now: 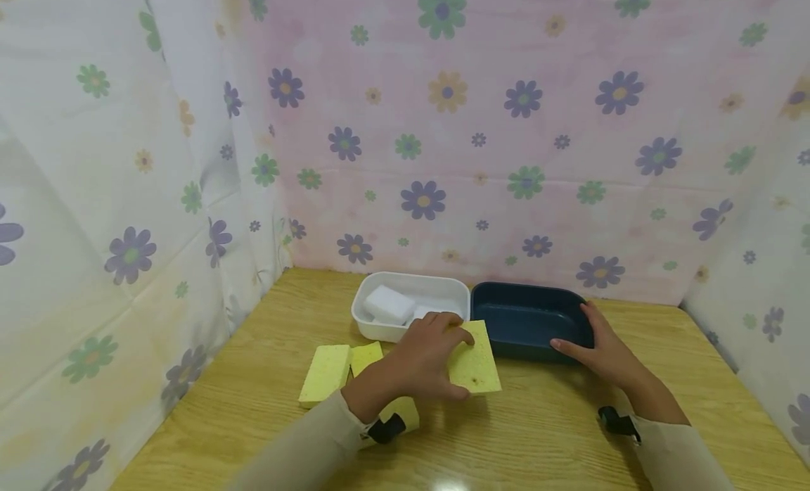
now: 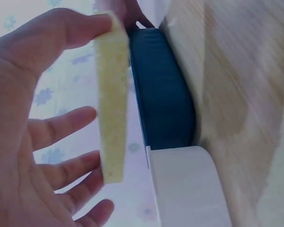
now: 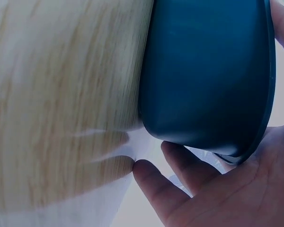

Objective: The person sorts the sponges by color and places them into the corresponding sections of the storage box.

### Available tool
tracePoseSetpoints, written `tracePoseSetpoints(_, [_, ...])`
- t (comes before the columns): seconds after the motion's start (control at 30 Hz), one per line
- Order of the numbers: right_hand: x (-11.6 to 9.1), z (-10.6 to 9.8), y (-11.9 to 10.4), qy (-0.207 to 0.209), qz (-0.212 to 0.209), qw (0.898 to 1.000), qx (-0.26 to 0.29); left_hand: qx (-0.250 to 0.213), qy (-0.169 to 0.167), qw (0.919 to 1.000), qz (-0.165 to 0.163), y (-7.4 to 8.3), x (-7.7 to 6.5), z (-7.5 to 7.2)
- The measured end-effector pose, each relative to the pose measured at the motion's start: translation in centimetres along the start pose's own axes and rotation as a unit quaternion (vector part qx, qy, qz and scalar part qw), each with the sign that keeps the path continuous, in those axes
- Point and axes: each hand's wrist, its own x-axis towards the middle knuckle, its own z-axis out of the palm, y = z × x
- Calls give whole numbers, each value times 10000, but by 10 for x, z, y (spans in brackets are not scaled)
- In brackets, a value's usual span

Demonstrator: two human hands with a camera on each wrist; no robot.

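Note:
A yellow sponge [image 1: 474, 361] is held up between the thumb and fingertips of my left hand [image 1: 425, 357]. In the left wrist view the sponge [image 2: 112, 109] is seen edge-on, apart from the trays. My right hand [image 1: 604, 347] grips the right end of a dark blue tray [image 1: 528, 349], thumb at its front wall and fingers round the far corner. Inside, the tray's visible floor is bare. Touching its left end stands a white tray [image 1: 380, 331] with white sponge blocks [image 1: 389, 304] in it.
More yellow sponges lie on the wooden table [image 1: 544, 435]: one flat sponge [image 1: 325, 375] at left, another sponge [image 1: 365, 354] beside it, and a sponge [image 1: 407, 410] partly hidden under my left wrist. A flowered curtain [image 1: 474, 160] closes the back and sides.

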Motion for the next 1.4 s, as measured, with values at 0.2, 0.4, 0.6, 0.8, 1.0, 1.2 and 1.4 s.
tracePoseSetpoints(0.2, [0,1,-2,10,94,9999,-40,-767,324,9965,-77,-3,15,-3])
tracePoseSetpoints(0.4, [0,2,-1,47,77,10000,-27,-1395,422,9889,-298,-4,25,-5])
tracePoseSetpoints(0.6, [0,3,-1,59,70,9999,-54,-1702,409,9826,-617,-4,35,-5])
tracePoseSetpoints(0.8, [0,3,-2,62,56,10000,-49,-1996,493,9758,-739,-5,43,-2])
tracePoseSetpoints(1.0, [0,3,-2,62,85,9999,-100,-2386,558,9650,-936,-4,48,0])
tracePoseSetpoints(1.2, [0,2,-1,85,121,9998,-163,-2909,776,9469,-1127,1,57,1])
tracePoseSetpoints(1.4, [2,3,0,102,152,9996,-199,-3448,983,9236,-1357,9,68,-1])
